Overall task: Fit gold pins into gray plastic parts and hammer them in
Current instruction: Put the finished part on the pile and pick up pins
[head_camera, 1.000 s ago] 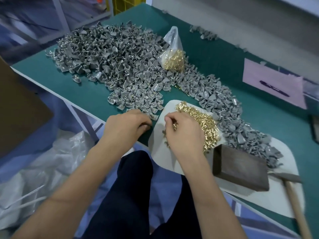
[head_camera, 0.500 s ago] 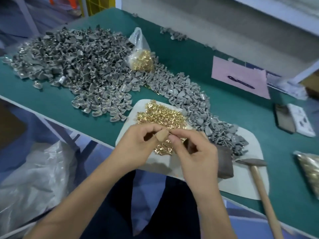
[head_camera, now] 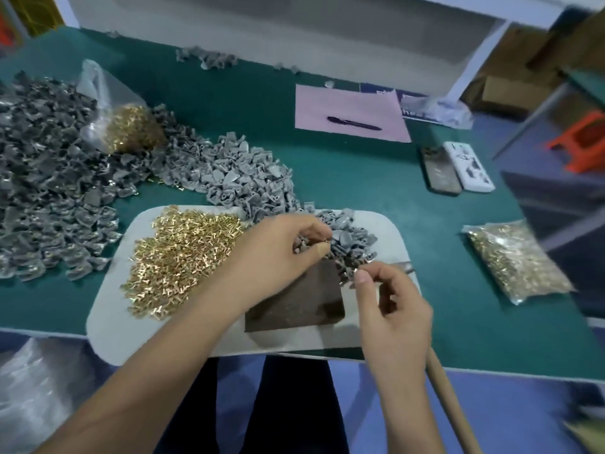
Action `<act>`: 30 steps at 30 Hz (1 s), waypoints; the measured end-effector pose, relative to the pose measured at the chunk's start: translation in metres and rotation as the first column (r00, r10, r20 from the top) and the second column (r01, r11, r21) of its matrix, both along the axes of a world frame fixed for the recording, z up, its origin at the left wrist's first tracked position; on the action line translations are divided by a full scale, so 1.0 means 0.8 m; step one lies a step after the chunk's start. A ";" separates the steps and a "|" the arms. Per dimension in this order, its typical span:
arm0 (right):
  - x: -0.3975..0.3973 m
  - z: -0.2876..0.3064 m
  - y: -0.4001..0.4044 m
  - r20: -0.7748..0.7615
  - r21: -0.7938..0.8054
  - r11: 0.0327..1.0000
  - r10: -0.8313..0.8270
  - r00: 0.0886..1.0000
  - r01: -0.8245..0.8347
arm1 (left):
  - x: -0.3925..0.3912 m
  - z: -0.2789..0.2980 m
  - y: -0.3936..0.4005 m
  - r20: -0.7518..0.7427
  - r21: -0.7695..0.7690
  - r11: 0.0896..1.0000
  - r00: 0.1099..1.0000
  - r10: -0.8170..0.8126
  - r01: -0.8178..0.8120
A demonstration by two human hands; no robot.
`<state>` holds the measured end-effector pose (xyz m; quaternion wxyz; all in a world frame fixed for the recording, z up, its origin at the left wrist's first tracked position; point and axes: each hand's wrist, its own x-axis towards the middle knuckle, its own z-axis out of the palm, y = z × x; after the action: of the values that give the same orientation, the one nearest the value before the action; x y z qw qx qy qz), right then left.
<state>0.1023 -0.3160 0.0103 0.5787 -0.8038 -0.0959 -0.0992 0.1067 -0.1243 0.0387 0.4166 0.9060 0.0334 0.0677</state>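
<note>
Where hammer handle (head_camera: 450, 404) lies, right hand (head_camera: 393, 309) overlaps it.

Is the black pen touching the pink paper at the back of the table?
Touching. In the head view the black pen lies flat on the pink paper, with pink showing all around it and no gap.

Workbench in a workshop corner

A green-topped table (head_camera: 360, 178) backs onto a pale grey wall panel (head_camera: 262, 37); a white post (head_camera: 474, 57), cardboard boxes (head_camera: 510, 90) and an orange stool (head_camera: 582, 142) stand off right, blue floor (head_camera: 510, 417) below.
</note>
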 end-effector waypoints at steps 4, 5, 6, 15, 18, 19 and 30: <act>0.005 -0.007 -0.015 -0.037 0.028 0.999 -0.033 0.999 0.034 | 0.056 0.002 -0.025 -0.030 0.263 0.959 0.994 -0.105 0.109; 0.006 -0.008 -0.019 -0.049 0.028 0.999 -0.039 0.998 0.041 | 0.067 0.000 -0.031 -0.054 0.318 0.940 0.992 -0.113 0.124; 0.007 -0.009 -0.024 -0.057 0.028 0.998 -0.050 0.997 0.051 | 0.075 -0.003 -0.035 -0.078 0.370 0.919 0.990 -0.116 0.137; 0.009 -0.012 -0.042 -0.077 0.044 0.995 -0.083 0.994 0.087 | 0.091 -0.017 -0.028 -0.099 0.423 0.888 0.983 -0.153 0.181; 0.008 -0.012 -0.035 -0.074 0.047 0.997 -0.055 0.996 0.059 | 0.080 -0.013 -0.023 -0.051 0.400 0.901 0.985 -0.162 0.169; 0.007 -0.012 -0.033 -0.077 0.049 0.998 -0.046 0.996 0.050 | 0.074 -0.010 -0.021 -0.020 0.378 0.913 0.988 -0.155 0.151; -0.011 -0.012 -0.008 -0.026 -0.117 0.992 0.046 0.999 -0.049 | -0.047 0.028 0.024 -0.091 0.631 0.744 0.973 -0.210 0.220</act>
<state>0.0938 -0.3224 0.0004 0.5336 -0.8350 -0.1140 -0.0703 0.0690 -0.1053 0.0614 0.0899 0.9914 -0.0929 0.0202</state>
